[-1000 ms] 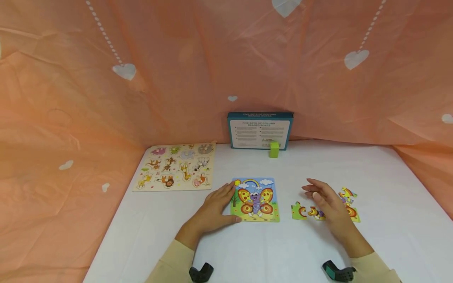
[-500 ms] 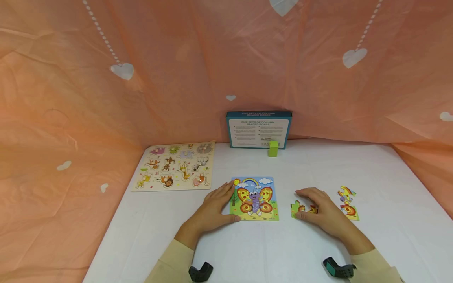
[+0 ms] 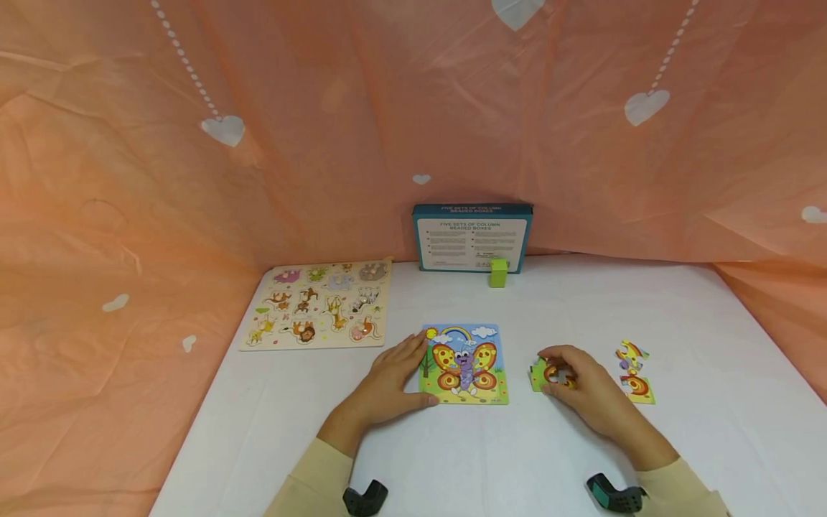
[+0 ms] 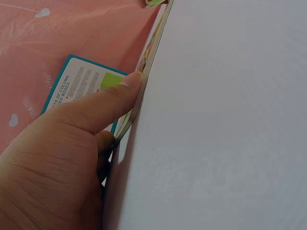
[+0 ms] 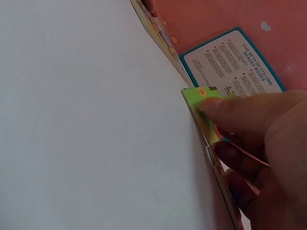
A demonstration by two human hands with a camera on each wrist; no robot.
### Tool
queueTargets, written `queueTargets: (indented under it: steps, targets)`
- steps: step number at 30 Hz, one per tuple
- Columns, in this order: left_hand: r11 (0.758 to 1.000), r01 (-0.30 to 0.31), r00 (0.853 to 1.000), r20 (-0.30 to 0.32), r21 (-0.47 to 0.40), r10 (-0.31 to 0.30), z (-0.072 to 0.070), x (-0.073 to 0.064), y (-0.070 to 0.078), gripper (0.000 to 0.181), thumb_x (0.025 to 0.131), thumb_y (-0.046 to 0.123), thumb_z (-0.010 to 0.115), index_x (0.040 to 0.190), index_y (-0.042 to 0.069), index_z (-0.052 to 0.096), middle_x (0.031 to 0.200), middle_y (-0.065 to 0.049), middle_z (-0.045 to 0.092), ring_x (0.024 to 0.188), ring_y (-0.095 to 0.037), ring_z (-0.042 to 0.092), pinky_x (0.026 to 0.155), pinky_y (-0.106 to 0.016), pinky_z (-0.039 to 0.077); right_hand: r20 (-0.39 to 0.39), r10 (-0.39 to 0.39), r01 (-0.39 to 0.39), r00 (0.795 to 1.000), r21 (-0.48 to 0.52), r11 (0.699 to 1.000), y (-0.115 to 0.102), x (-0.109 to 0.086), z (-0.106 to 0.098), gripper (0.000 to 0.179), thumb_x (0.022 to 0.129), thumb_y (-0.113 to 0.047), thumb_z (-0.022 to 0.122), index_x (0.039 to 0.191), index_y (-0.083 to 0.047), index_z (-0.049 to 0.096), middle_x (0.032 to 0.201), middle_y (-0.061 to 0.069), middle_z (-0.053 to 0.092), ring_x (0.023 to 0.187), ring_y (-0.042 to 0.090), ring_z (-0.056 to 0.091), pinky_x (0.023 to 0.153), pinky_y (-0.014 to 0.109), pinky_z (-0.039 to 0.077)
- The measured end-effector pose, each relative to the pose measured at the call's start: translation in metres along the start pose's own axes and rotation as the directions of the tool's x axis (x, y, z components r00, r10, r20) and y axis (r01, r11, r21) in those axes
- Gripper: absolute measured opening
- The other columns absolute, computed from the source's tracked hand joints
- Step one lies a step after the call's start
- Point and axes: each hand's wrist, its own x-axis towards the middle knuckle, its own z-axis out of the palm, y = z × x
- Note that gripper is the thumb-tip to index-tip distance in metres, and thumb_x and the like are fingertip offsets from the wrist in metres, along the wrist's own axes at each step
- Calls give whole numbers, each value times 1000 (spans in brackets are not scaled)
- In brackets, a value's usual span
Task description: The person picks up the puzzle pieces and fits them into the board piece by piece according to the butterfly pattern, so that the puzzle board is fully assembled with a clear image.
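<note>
Resting along the left edge of the butterfly puzzle (image 3: 464,366), the left hand (image 3: 386,386) has its fingers extended, thumb spread. Right of that puzzle, the right hand (image 3: 591,390) pinches a green puzzle piece (image 3: 538,375) in its fingers; farther right lie loose butterfly pieces (image 3: 638,388).

the butterfly puzzle (image 3: 464,364) mixes purple, red, yellow, blue and green. the curtain (image 3: 336,165) is orange with white hearts (image 3: 222,131) — the block (image 3: 498,273), lime.
</note>
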Motion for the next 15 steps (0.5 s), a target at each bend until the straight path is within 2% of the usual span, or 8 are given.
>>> queueTargets:
  steps: [3,7,10,15]
  targets:
    - [1000,1,1000,0,-3,-1,0,0,1,102,94,58,80,170,8,35,180,2,19,165,-23,14,130,-53,12,-44,15,-12,999,58,998,-3,0,1,36,98,3,79,133,-1,68,109,5,69,90,17,65,74,28,57]
    - [1000,0,1000,0,-9,0,-1,0,1,102,94,57,81,170,8,35,180,1,19,165,-24,15,130,-54,12,-98,45,-33,994,123,992,-6,0,5,31,101,2,76,131,-2,69,102,6,67,78,14,63,60,27,57]
    - [1000,-3,1000,0,-12,3,-1,0,1,102,94,58,81,170,8,35,180,1,20,165,-24,15,130,-54,12,-142,50,-31,989,135,990,-10,0,12,26,101,1,77,126,-4,72,99,4,69,78,13,63,61,26,56]
    - [1000,0,1000,-1,-9,0,-1,0,1,102,94,58,81,170,8,35,180,1,19,165,-24,15,130,-54,13,-166,-2,37,986,212,977,-16,-1,29,17,99,4,77,114,-4,74,95,0,72,77,12,64,62,24,55]
